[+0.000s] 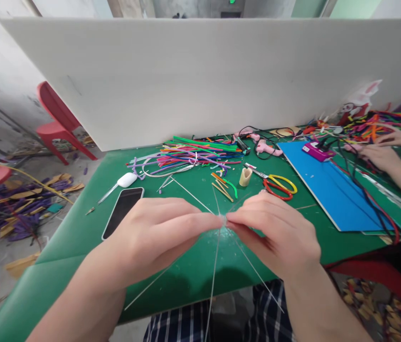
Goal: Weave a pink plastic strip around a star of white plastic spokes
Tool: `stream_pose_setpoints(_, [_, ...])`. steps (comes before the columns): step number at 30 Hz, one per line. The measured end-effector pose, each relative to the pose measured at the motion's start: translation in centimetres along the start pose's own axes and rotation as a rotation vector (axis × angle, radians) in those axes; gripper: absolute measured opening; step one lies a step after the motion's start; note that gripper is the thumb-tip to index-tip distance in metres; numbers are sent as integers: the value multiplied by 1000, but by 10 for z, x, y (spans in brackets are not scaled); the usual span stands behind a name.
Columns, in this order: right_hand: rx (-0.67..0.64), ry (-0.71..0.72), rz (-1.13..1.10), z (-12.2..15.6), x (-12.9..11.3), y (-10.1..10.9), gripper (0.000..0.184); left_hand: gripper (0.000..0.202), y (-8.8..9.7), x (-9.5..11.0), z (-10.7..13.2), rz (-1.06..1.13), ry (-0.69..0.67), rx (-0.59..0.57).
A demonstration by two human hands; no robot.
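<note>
A star-shaped bundle of thin white rods (215, 266) spreads outward from a small whitish centre, several rods reaching down toward my lap and up over the table. My left hand (161, 228) pinches this centre from the left with thumb and forefinger. From the right, my right hand (276, 228) pinches it too, its fingertips almost touching those of the left. The fingers cover most of the joint, so how the rods are fastened cannot be seen. Beyond my hands lie short orange and tan sticks (222, 186), a cream-coloured tube (245, 176) and scissors (275, 184) with red and yellow handles.
A phone (122, 211) lies left on the green table (79, 228). Colourful pipe cleaners (200, 154) are heaped before a white partition (203, 76). Pink glue guns (267, 148), a blue board (324, 190) and a purple power strip (317, 151) are rightward, near another person's hands (381, 154).
</note>
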State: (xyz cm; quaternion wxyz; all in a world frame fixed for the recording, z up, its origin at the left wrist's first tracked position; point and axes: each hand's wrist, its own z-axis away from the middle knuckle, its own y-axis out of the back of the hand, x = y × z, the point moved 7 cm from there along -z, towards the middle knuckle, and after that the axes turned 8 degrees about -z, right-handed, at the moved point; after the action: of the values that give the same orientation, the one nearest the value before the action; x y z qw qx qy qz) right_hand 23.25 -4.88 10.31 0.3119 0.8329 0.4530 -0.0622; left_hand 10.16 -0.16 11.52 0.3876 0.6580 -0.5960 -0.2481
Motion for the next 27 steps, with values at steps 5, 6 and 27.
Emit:
stream_pose_setpoints(5, [15,-14,-14,0,0,0,17,35,-2,-2,0,27,23,-38])
stream_pose_setpoints(6, [16,-15,-16,0,0,0,17,36,-2,-1,0,25,24,-39])
stream_pose_setpoints(27, [64,87,91,2,-25,4,19,24,15,-4,-1,-52,-22,203])
